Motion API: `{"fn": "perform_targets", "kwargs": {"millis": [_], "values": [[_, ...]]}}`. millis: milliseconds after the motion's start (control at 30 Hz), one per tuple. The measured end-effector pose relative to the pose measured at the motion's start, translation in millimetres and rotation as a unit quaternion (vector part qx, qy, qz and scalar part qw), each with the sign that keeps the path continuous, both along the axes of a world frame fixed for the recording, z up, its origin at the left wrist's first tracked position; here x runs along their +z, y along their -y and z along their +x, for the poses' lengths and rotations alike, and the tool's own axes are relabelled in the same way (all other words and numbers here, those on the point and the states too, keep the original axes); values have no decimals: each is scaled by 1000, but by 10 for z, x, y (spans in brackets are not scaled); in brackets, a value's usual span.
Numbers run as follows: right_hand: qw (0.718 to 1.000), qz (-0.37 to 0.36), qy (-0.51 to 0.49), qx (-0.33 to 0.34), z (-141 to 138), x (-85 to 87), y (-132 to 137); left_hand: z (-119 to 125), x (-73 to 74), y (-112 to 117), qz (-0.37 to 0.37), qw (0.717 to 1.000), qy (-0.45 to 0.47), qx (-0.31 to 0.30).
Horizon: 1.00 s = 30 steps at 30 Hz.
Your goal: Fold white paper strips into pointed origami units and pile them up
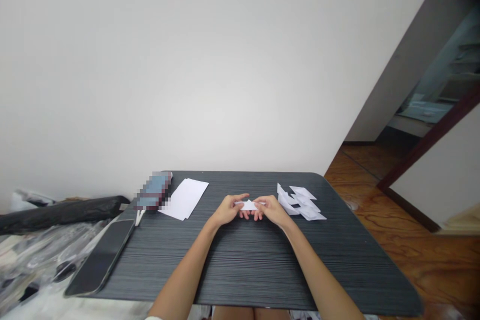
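A small folded piece of white paper (248, 206) is held above the middle of the dark table, with a pointed peak along its top edge. My left hand (229, 209) pinches its left end between thumb and fingers. On the other end, my right hand (271, 209) grips it the same way, so both hands are closed on the one piece. Several folded white paper shapes (305, 203) lie in a loose group just right of my right hand. Flat white paper sheets (186, 199) rest in a stack to the left of my left hand.
A dark phone (103, 257) lies at the table's left edge. Behind it sits a device with a blurred screen (153, 191) and a white cable (139, 217). The dark, wood-grained table (258, 260) meets a white wall (240, 70). Wooden floor (405, 225) shows at right.
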State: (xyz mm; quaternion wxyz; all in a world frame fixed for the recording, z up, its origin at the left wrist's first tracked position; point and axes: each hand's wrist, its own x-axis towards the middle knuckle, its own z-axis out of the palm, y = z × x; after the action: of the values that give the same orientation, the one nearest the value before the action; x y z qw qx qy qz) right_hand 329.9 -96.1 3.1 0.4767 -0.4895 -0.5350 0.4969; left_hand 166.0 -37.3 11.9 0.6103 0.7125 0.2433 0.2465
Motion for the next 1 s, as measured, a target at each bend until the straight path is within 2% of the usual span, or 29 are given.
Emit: {"fn": "perform_targets", "kwargs": {"millis": [200,300,367,500,633,767,900,1000], "values": [[999,3,39,-24,-85,19,143,-124,-11,170,-31,999,10,2],[997,19,75,-15,-45,74,287,-295,7,197,-54,998,42,6],[992,38,116,-23,-2,112,399,-439,7,187,-49,997,56,33],[965,106,232,-60,7,137,591,-604,-19,261,30,996,18,82],[951,127,267,-94,-105,105,708,-522,-26,532,94,993,1,68],[943,149,283,-89,-210,100,789,-428,6,751,173,978,-29,111],[932,180,303,-86,-248,116,815,-434,43,786,274,955,-50,103],[941,154,289,-85,-239,96,785,-453,60,754,337,933,-69,108]]}}
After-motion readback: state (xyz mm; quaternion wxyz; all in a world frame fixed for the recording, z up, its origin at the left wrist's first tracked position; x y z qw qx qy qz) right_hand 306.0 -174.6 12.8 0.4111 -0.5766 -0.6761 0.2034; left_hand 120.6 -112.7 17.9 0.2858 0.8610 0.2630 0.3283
